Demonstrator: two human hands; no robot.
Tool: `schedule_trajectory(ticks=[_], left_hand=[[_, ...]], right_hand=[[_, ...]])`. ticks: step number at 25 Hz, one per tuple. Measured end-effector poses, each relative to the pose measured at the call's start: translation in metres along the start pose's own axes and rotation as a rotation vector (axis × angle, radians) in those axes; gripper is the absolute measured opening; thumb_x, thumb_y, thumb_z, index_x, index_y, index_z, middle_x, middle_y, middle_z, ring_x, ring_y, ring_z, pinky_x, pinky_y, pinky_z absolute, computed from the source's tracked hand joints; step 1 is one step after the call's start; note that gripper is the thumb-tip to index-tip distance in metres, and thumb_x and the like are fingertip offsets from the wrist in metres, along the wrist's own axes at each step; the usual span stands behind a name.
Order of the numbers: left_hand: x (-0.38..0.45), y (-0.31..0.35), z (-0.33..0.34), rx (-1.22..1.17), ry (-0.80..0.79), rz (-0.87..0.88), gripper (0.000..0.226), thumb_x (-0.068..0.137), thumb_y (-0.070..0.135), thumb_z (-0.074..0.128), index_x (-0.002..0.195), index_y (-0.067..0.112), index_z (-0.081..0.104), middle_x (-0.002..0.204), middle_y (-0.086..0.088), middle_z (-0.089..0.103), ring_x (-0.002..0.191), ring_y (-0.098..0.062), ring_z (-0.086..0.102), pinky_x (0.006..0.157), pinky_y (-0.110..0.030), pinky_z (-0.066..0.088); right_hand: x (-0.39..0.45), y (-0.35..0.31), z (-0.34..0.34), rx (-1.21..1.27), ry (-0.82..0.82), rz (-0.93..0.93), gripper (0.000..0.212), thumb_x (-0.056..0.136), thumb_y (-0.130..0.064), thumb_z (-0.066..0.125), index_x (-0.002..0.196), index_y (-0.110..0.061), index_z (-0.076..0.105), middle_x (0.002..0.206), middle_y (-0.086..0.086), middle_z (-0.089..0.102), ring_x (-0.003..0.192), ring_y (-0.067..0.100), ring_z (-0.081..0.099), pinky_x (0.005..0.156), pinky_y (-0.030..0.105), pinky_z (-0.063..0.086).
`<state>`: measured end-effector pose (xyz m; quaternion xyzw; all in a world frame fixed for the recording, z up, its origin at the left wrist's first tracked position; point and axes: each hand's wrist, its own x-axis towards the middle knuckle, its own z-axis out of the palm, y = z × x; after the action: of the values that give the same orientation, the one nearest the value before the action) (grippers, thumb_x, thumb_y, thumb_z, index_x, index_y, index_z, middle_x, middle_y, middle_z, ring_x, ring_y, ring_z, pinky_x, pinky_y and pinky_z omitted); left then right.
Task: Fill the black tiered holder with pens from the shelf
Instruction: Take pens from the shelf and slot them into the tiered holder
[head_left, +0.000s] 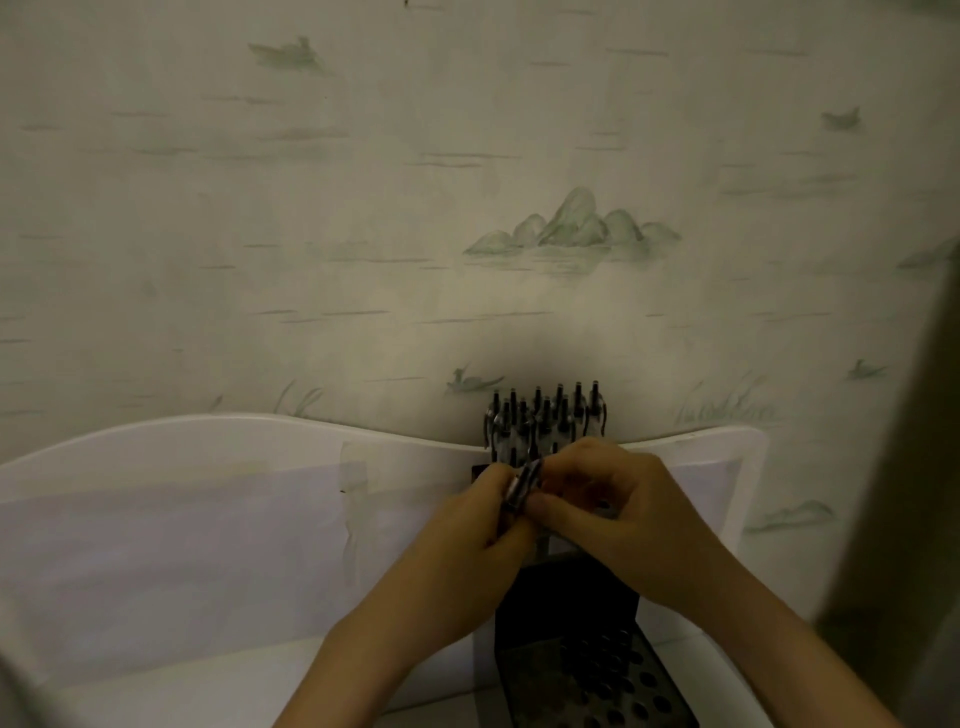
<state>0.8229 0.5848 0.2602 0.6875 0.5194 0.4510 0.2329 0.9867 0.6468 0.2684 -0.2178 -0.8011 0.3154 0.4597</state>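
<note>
Pale wallpaper (363, 208) fills most of your view, printed with faint green hills, reeds and small boats. Below it a white shelf (208, 519) with a wavy back edge runs along the wall, with a strip of tape on its panel.

Your black tiered holder (587, 670) stands on the shelf, right of centre and directly under your hands. Its near tier is a sloping plate dotted with round holes, and the ones you can see there are unfilled. The far tier, up against the wall, already carries a tight cluster of pens (545, 415) standing upright — dark caps and silvery clips poking above your knuckles.

Both of your hands meet just in front of that cluster. Your left hand (488, 519) has its fingers curled round a dark, silver-banded pen (522, 483), which tilts up and to the right between the 2 hands. Your right hand (613, 504) comes in from the other side, its thumb and fingers bent in and pinching the same pen near its upper end. The 2 hands touch each other around it. How many pens you hold is hard to tell in this dim light.

A dark blurred edge (909, 467) runs down the right side of the view.
</note>
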Motion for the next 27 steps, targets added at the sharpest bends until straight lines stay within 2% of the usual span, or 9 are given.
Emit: schedule_trajectory(ticks=[2, 5, 7, 10, 12, 14, 20, 23, 27], left_hand=[[-0.001, 0.001, 0.002, 0.003, -0.010, 0.031, 0.009, 0.097, 0.025, 0.051, 0.098, 0.018, 0.057, 0.072, 0.004, 0.059, 0.063, -0.013, 0.053, 0.058, -0.030, 0.044], [-0.001, 0.004, 0.001, -0.001, -0.040, 0.023, 0.011, 0.098, 0.027, 0.051, 0.092, 0.018, 0.055, 0.060, 0.011, 0.053, 0.054, -0.005, 0.048, 0.052, -0.022, 0.041], [-0.002, 0.005, -0.001, -0.006, -0.064, -0.009, 0.016, 0.098, 0.026, 0.050, 0.089, 0.013, 0.052, 0.054, 0.010, 0.052, 0.049, -0.005, 0.049, 0.051, -0.021, 0.044], [-0.002, 0.007, -0.005, -0.041, -0.013, -0.027, 0.019, 0.099, 0.024, 0.048, 0.086, 0.011, 0.053, 0.049, 0.004, 0.049, 0.043, -0.007, 0.047, 0.051, -0.025, 0.045], [0.001, 0.005, -0.007, -0.027, 0.052, -0.009, 0.020, 0.099, 0.023, 0.049, 0.086, 0.010, 0.056, 0.053, 0.006, 0.047, 0.045, -0.007, 0.043, 0.050, -0.026, 0.041], [0.004, 0.002, -0.008, 0.049, 0.130, 0.014, 0.019, 0.097, 0.022, 0.050, 0.085, 0.010, 0.059, 0.056, 0.008, 0.047, 0.049, -0.004, 0.041, 0.054, -0.022, 0.038], [0.003, -0.002, -0.008, 0.065, 0.187, -0.049, 0.016, 0.091, 0.011, 0.053, 0.079, 0.022, 0.055, 0.058, 0.015, 0.052, 0.051, 0.000, 0.042, 0.052, -0.010, 0.036], [0.001, -0.002, -0.009, 0.042, 0.197, -0.071, 0.017, 0.089, 0.007, 0.053, 0.078, 0.020, 0.050, 0.059, 0.011, 0.050, 0.050, -0.001, 0.039, 0.051, -0.012, 0.034], [0.000, 0.000, -0.011, 0.025, 0.198, -0.074, 0.014, 0.089, 0.007, 0.049, 0.080, 0.018, 0.051, 0.053, 0.016, 0.046, 0.047, 0.000, 0.038, 0.047, -0.010, 0.033]], right_hand=[[0.000, 0.002, 0.001, 0.074, -0.001, 0.011, 0.019, 0.075, -0.030, 0.074, 0.093, -0.022, 0.076, 0.088, -0.001, 0.070, 0.083, 0.023, 0.068, 0.076, 0.044, 0.057], [0.001, -0.002, -0.006, 0.256, 0.033, 0.085, 0.015, 0.076, -0.027, 0.073, 0.089, -0.022, 0.076, 0.088, 0.003, 0.075, 0.084, 0.022, 0.071, 0.073, 0.029, 0.058], [0.009, -0.007, -0.017, 0.359, 0.173, 0.136, 0.014, 0.076, -0.024, 0.071, 0.087, -0.017, 0.076, 0.087, 0.007, 0.076, 0.082, 0.022, 0.073, 0.072, 0.024, 0.057], [0.022, -0.013, -0.039, 0.458, 0.400, 0.128, 0.010, 0.079, -0.013, 0.069, 0.086, -0.008, 0.074, 0.082, 0.013, 0.076, 0.074, 0.029, 0.073, 0.068, 0.029, 0.060], [0.029, -0.017, -0.050, 0.405, 0.507, 0.079, 0.007, 0.083, -0.007, 0.069, 0.089, -0.006, 0.073, 0.078, 0.011, 0.076, 0.071, 0.027, 0.073, 0.066, 0.029, 0.060], [0.033, -0.017, -0.058, 0.233, 0.563, 0.015, 0.008, 0.084, -0.005, 0.071, 0.089, -0.011, 0.073, 0.075, 0.005, 0.075, 0.069, 0.023, 0.073, 0.067, 0.027, 0.059], [0.037, -0.001, -0.049, -0.206, 0.481, -0.044, 0.013, 0.084, -0.013, 0.073, 0.094, -0.022, 0.073, 0.079, -0.008, 0.074, 0.070, 0.007, 0.072, 0.073, 0.028, 0.060], [0.038, 0.005, -0.046, -0.276, 0.475, -0.075, 0.013, 0.084, -0.015, 0.073, 0.097, -0.017, 0.074, 0.079, -0.008, 0.073, 0.070, 0.005, 0.071, 0.074, 0.033, 0.061], [0.043, 0.007, -0.045, -0.300, 0.465, -0.110, 0.013, 0.084, -0.016, 0.073, 0.096, -0.020, 0.074, 0.078, -0.012, 0.073, 0.069, 0.004, 0.071, 0.073, 0.033, 0.061]])
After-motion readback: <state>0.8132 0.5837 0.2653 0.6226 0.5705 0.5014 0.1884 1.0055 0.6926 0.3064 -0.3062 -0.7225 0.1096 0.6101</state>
